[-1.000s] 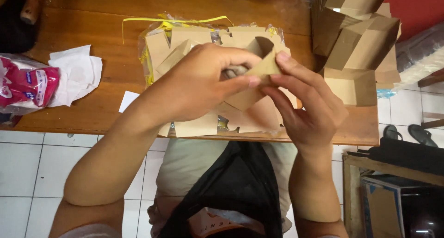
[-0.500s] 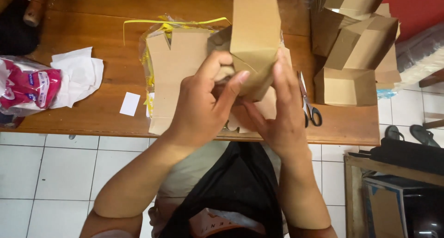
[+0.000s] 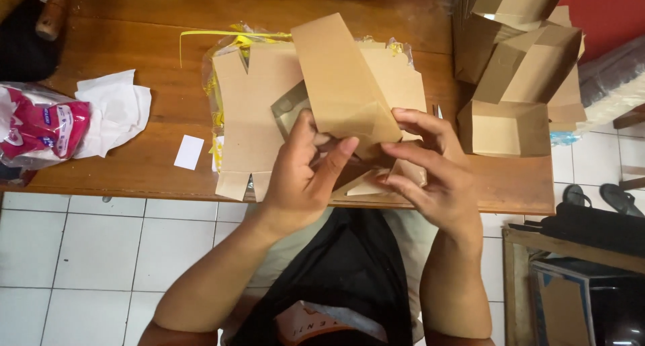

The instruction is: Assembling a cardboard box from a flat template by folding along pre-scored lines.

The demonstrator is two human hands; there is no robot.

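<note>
both left hand (image 3: 302, 175) and right hand (image 3: 430, 175) pinch the brown cardboard blank (image 3: 342, 84) between fingertips.

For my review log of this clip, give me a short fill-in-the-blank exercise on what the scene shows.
1. Both hands, left hand and right hand, hold a brown ____ box blank.
2. The folded boxes are stacked toward the person's ____ side.
3. The small white paper slip lies on the ____ table.

Missing words: cardboard; right; wooden
</note>
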